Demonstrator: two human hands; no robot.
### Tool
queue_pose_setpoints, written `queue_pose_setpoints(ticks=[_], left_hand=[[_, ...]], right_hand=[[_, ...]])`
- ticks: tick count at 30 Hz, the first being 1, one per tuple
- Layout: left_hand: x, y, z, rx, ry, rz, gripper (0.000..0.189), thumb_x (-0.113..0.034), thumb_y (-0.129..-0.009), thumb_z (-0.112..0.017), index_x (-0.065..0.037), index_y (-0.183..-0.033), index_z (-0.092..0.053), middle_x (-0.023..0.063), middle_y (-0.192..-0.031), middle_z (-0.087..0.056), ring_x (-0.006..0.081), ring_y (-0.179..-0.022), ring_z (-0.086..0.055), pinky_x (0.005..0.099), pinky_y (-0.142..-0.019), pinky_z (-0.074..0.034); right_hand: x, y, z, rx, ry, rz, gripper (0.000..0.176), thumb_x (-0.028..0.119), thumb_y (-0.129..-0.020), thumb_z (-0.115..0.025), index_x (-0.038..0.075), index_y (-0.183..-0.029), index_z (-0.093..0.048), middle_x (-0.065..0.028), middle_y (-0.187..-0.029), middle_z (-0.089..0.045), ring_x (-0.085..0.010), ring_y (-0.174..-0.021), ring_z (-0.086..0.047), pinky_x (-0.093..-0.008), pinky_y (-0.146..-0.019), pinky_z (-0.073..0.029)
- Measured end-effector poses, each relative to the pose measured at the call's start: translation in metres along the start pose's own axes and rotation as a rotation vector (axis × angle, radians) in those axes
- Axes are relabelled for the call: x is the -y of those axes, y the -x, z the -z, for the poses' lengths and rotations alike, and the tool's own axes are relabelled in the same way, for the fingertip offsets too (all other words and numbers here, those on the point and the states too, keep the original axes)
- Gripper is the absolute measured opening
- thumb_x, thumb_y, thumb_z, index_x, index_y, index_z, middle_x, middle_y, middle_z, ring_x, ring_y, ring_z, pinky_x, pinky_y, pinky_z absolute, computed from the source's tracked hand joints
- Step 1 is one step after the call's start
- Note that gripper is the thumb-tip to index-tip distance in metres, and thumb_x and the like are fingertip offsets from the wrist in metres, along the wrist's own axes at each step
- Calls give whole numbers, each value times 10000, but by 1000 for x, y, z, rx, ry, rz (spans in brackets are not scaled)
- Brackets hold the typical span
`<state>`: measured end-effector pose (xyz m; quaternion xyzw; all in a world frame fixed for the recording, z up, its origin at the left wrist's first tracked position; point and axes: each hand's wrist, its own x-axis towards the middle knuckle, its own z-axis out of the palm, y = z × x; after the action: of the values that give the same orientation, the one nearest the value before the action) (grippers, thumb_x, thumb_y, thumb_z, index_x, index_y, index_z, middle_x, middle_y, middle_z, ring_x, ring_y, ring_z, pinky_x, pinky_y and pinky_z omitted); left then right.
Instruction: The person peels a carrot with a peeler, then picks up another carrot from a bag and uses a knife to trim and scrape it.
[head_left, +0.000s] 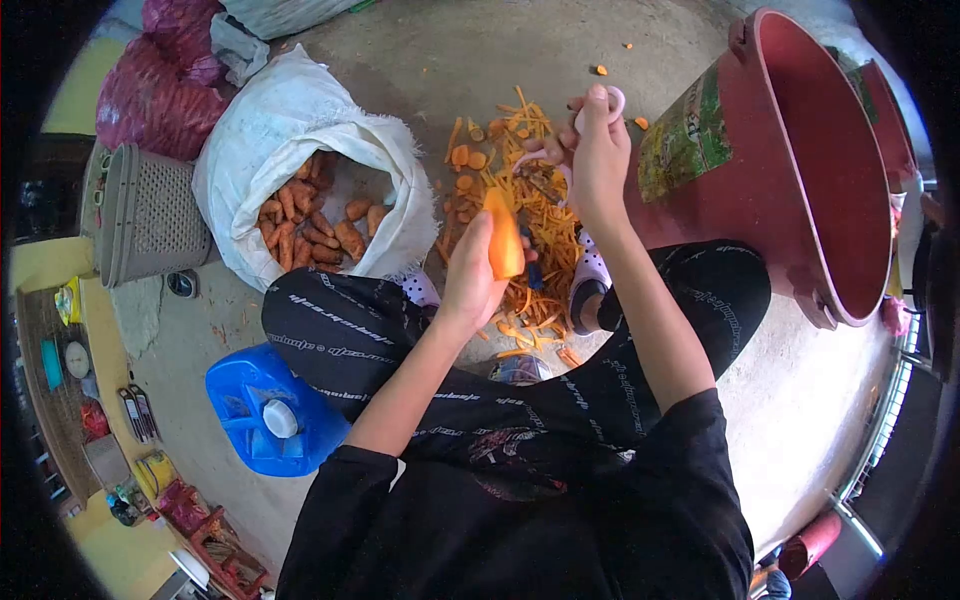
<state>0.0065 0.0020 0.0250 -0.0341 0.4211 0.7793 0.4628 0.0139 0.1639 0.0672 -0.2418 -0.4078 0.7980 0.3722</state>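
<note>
A smooth, bright orange peeled carrot is held in my left hand, its narrower end pointing up and away from me. My right hand is closed around a pale pink peeler, raised to the right of the carrot and apart from it. My fingers cover much of the peeler. Below both hands, a heap of orange peelings and cut carrot ends lies on the floor between my feet. To the left, unpeeled carrots fill part of an open white sack.
A large red bucket stands close by my right knee. Beside my left leg is a blue jug with a white cap. Behind the sack are a grey plastic basket and red mesh bags.
</note>
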Motion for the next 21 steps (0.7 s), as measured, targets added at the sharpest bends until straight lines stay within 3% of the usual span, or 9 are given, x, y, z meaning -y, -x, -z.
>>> queue_pose_setpoints(ticks=[3, 8, 9, 12, 15, 18, 21], left_hand=[[-4, -3, -5, -77, 47, -1, 356, -392, -973, -345, -83, -1043, -508, 47, -906, -540, 132, -797, -534, 305, -705, -442], [-9, -5, 3, 23, 125, 74, 305, -360, -978, -348, -114, -960, -529, -10, -859, -539, 103, -786, -523, 286, -718, -431], [-9, -5, 4, 26, 140, 87, 305, -357, -979, -348, -118, -938, -532, -21, -850, -538, 100, -784, -521, 283, -722, -430], [-9, -6, 10, 97, 155, 83, 309, -356, -981, -338, -128, -898, -529, -31, -827, -535, 96, -785, -518, 295, -732, -430], [-8, -6, 8, 96, 206, 89, 339, -380, -980, -328, -127, -877, -529, -17, -837, -537, 113, -817, -527, 316, -772, -429], [-8, -3, 4, 83, 236, 102, 357, -377, -985, -310, -111, -926, -540, 4, -863, -539, 142, -862, -534, 341, -820, -422], [-5, -4, -4, -40, 180, -22, 372, -365, -990, -288, -97, -993, -547, 26, -891, -537, 165, -900, -536, 364, -856, -412]], right_hand=[[18, 26, -12, -6, -114, -104, 322, 370, -955, -428, 78, -825, -390, 2, -547, -330, -98, -416, -368, -280, -438, -459], [10, 53, -10, 109, -167, -327, 349, 405, -953, -410, 61, -896, -393, 0, -539, -288, -91, -376, -281, -294, -396, -417], [10, 59, -16, 112, -140, -350, 353, 412, -953, -413, 66, -888, -397, 2, -535, -287, -86, -381, -269, -250, -360, -322], [3, 63, -18, 149, -139, -360, 339, 402, -950, -436, 81, -843, -409, 2, -522, -323, -90, -382, -311, -247, -341, -255], [-2, 62, -18, 169, -84, -304, 343, 410, -949, -437, 84, -845, -406, 6, -533, -339, -79, -387, -313, -239, -345, -260], [-6, 59, -16, 133, -91, -282, 335, 399, -948, -447, 83, -844, -407, 10, -541, -346, -72, -394, -317, -233, -349, -265], [-8, 53, -17, 50, -108, -303, 333, 393, -945, -456, 79, -845, -412, 18, -559, -326, -62, -413, -290, -219, -361, -258]])
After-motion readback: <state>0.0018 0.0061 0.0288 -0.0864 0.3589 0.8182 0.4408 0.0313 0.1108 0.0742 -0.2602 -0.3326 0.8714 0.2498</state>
